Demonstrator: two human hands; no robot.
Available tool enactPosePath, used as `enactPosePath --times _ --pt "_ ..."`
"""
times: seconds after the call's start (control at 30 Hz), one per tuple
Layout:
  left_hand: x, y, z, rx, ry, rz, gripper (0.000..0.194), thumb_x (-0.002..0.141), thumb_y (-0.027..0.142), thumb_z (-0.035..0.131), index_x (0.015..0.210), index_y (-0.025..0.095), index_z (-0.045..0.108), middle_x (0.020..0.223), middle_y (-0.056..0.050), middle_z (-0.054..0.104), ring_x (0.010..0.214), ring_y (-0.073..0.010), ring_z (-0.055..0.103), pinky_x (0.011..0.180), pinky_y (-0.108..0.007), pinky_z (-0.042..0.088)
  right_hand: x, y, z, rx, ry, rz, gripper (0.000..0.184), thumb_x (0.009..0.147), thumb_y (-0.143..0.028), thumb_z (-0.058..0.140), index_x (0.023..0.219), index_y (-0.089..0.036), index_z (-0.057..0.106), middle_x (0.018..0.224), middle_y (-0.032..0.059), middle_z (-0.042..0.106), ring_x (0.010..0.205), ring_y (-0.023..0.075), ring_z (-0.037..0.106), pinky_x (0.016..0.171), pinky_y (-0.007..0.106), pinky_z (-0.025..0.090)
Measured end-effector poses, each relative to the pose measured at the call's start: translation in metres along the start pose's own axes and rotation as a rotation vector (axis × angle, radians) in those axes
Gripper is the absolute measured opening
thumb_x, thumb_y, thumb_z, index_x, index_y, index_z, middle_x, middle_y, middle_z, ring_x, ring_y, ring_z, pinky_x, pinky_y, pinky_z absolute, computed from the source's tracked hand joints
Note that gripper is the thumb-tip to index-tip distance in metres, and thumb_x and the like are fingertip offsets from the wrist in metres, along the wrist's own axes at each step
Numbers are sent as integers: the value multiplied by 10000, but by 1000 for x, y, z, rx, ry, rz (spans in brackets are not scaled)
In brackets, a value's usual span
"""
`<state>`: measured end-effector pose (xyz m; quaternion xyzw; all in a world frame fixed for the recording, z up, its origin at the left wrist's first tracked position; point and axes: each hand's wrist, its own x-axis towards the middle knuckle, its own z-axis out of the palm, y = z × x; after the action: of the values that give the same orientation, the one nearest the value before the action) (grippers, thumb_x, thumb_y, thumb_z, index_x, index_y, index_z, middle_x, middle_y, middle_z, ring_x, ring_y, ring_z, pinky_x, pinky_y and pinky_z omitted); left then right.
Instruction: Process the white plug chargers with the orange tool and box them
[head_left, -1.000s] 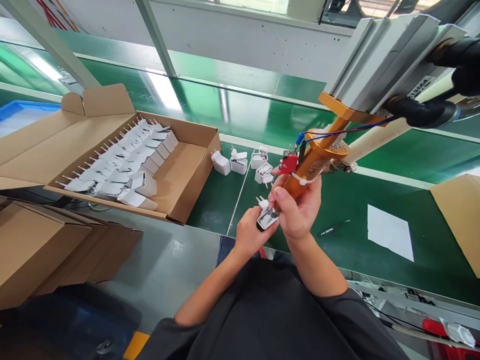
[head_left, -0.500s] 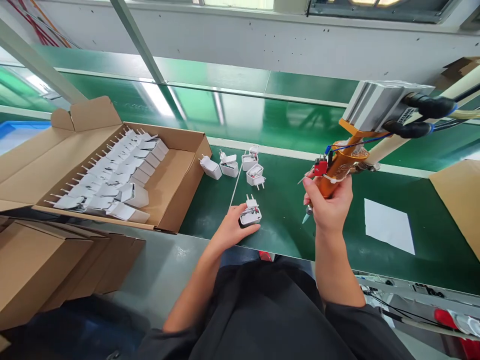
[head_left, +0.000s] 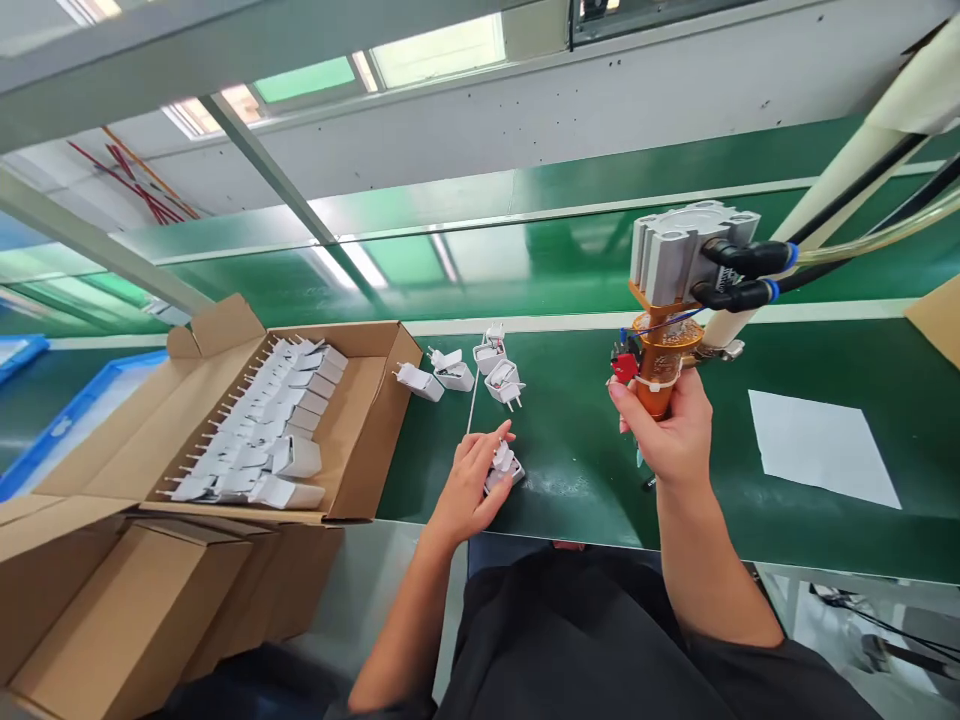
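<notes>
My left hand [head_left: 469,485] rests on the green belt, fingers curled over a white plug adapter [head_left: 502,467] that lies there with its prongs up. My right hand [head_left: 671,435] is wrapped round the orange barrel of a hanging pneumatic tool [head_left: 664,355], held upright above the belt to the right of the adapter. The tool has a grey metal block on top, black hoses and a small red switch. Several more white adapters [head_left: 487,370] lie loose further up the belt.
An open cardboard box [head_left: 360,420] with rows of white adapters sits to the left. Flat cardboard boxes [head_left: 135,600] are stacked at lower left. A white sheet of paper [head_left: 821,450] lies on the belt at right. A cardboard corner [head_left: 937,315] shows at far right.
The tool came away from the adapter and rose to the right. My left hand lowered the adapter onto the belt and stays on it. The camera tilted upward.
</notes>
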<state>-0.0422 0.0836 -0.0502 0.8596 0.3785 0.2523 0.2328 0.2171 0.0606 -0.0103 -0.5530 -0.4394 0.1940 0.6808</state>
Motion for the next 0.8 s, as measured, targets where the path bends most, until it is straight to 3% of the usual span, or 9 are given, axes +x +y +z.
enactPosePath --times 0.07,0.13,0.3,0.4,0.47,0.6,0.7,0.8 --pt "-5 3 -4 65 -18 -8 517 997 243 432 1512 229 390 1300 -95 654 1103 -238 556 1015 -440 464 -1 0 0 -32 -5 -3 277 790 -352 755 950 -203 584 695 -34 634 514 110 532 485 260 458" --pt "-10 4 -2 116 21 -50 451 1020 276 424 1469 231 448 1251 -90 678 1067 -235 581 972 -409 488 -2 -1 1 -68 -2 -15 258 797 -358 745 926 -203 585 658 -41 608 519 118 534 494 263 456" --pt "-18 6 18 188 130 -236 268 982 407 535 1158 226 622 1024 -71 723 871 -215 674 799 -324 532 -2 -4 1 -104 -2 -50 227 800 -372 732 882 -208 598 633 -35 605 487 125 521 486 278 460" --pt "-15 10 21 294 52 -377 300 959 454 565 1163 236 593 963 -54 719 836 -230 693 717 -318 526 -2 -3 0 -113 -16 -40 239 809 -390 726 897 -208 598 633 -31 607 464 123 507 469 281 456" --pt "-12 14 17 352 -61 -404 358 957 437 567 1251 235 543 1059 -74 718 926 -257 700 693 -320 522 -3 -2 0 -115 -12 -34 253 808 -400 731 901 -206 597 655 -20 622 468 125 512 465 282 456" --pt "-7 17 8 364 -226 -314 326 974 332 515 1278 218 490 1404 -124 585 1156 -279 646 717 -331 534 -1 -2 0 -97 -8 -32 258 804 -408 732 896 -205 603 665 -14 629 483 129 525 468 278 460" --pt "4 15 13 384 -190 -216 297 990 319 491 1259 194 493 1399 -137 583 1143 -272 644 804 -362 537 2 -2 -1 -83 -24 -37 244 806 -408 717 864 -203 599 623 -29 608 461 123 513 465 273 455" --pt "37 16 30 454 -92 -92 366 1001 370 499 1299 157 502 1295 -152 638 1092 -288 634 910 -411 493 5 1 -3 -71 -39 -44 254 805 -417 717 862 -200 599 612 -33 612 452 123 517 464 267 454"
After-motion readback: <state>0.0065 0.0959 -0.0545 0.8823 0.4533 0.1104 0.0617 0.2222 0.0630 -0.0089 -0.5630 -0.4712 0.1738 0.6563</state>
